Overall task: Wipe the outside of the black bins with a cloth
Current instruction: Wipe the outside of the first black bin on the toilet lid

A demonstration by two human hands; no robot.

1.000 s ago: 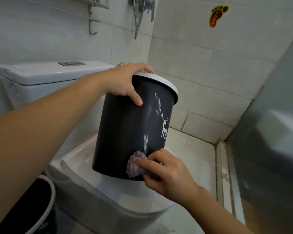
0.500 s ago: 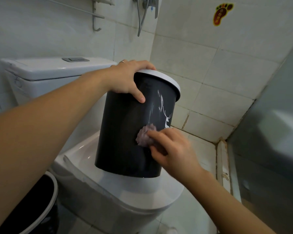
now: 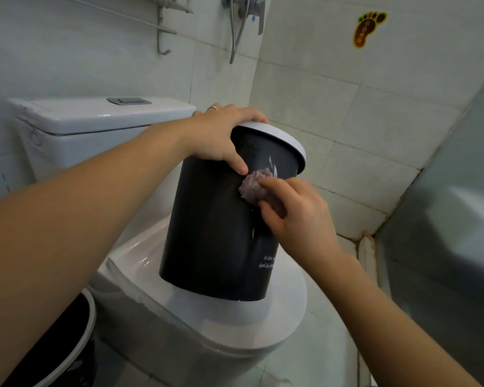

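Two black bins appear in the head view. The tall black plastic bin with a grey rim ring point(image 3: 213, 227) stands tilted on the closed white toilet lid point(image 3: 285, 311). The left hand point(image 3: 221, 135) grips its rim from above, fingers curled over the ring and thumb pressed on the outer wall. The right hand point(image 3: 296, 216) pinches a crumpled mauve cloth point(image 3: 252, 185) against the upper wall, just below the left thumb; most of the cloth is hidden inside the fingers. White print on the wall is largely covered by the right hand and wrist, and its small lettering is too fine to read. A second black bin with a white rim point(image 3: 67, 350) is cut off at the lower left edge. A foot-shaped yellow sticker point(image 3: 368, 29) sits on the tiled wall.
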